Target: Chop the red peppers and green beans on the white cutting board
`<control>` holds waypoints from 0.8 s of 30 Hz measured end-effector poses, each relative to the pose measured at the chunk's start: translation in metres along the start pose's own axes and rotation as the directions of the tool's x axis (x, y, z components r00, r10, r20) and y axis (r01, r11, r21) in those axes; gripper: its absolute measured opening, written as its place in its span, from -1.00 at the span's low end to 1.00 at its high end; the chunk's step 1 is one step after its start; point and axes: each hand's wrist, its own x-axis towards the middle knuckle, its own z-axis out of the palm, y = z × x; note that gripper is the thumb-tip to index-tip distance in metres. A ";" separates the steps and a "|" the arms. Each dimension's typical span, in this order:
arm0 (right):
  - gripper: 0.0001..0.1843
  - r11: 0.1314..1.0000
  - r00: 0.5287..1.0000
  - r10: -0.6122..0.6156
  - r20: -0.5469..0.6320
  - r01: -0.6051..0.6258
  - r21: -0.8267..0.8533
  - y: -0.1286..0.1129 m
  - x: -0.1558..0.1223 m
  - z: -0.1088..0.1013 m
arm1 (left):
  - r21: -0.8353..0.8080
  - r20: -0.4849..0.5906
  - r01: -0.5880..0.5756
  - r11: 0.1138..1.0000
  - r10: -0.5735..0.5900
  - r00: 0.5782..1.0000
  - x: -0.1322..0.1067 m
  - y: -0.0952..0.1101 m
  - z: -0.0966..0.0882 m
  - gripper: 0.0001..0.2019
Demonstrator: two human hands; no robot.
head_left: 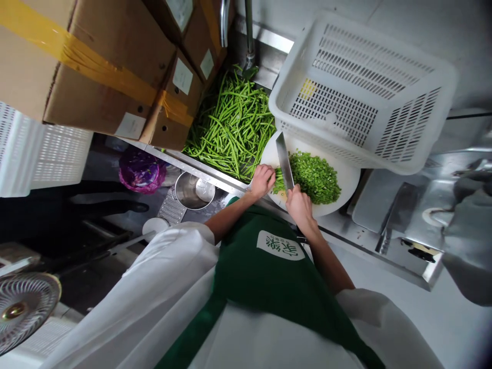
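My right hand (300,205) is closed around the handle of a cleaver (284,161), whose blade lies across the round white cutting board (348,187). Chopped green beans (317,179) form a heap to the right of the blade. On the left side of the blade, my left hand (263,179) is closed over a bunch of uncut green beans (279,182), its fingertips curled close to the steel. A large pile of whole green beans (238,123) fills the sink left of the board.
A white perforated plastic basket (334,123) stands behind the board, overhanging its back edge. Taped cardboard boxes (107,61) are stacked at the left. Below the counter edge sit a steel pot (195,190) and a purple bag (140,169). A faucet (249,51) rises behind the sink.
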 end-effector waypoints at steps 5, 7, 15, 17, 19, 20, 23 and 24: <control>-0.74 1.000 0.999 -0.008 0.035 0.008 0.003 -0.008 0.005 0.009 | 0.019 0.110 -0.047 0.999 0.045 0.993 0.000 -0.010 0.019 -0.72; -0.72 1.000 0.999 -0.004 0.035 0.004 0.006 -0.012 0.013 0.014 | 0.021 0.136 -0.071 0.997 0.068 0.988 0.001 -0.012 0.023 -0.73; -0.72 0.998 1.000 -0.016 0.026 0.015 0.067 -0.002 0.033 0.021 | -0.021 0.171 -0.155 0.988 0.156 0.973 -0.002 -0.014 -0.007 -0.63; -0.73 0.996 0.999 -0.023 0.031 0.021 0.090 0.004 0.035 0.020 | -0.052 0.244 -0.262 0.964 0.267 0.932 -0.006 -0.018 -0.016 -0.51; -0.71 0.995 0.999 -0.025 0.043 0.021 0.099 0.011 0.037 0.019 | -0.068 0.312 -0.317 0.946 0.322 0.894 -0.009 -0.021 -0.019 -0.56; -0.70 0.995 0.999 -0.020 0.049 0.015 0.095 0.016 0.038 0.019 | -0.067 0.328 -0.313 0.948 0.317 0.890 -0.010 -0.021 -0.017 -0.62; -0.69 0.997 0.999 0.036 0.041 -0.039 0.061 0.033 0.038 0.018 | -0.058 0.300 -0.267 0.962 0.272 0.914 -0.009 -0.015 -0.004 -0.71; -0.69 0.997 0.998 0.055 0.031 -0.056 0.050 0.039 0.036 0.019 | -0.061 0.277 -0.262 0.963 0.268 0.922 -0.008 -0.012 0.001 -0.72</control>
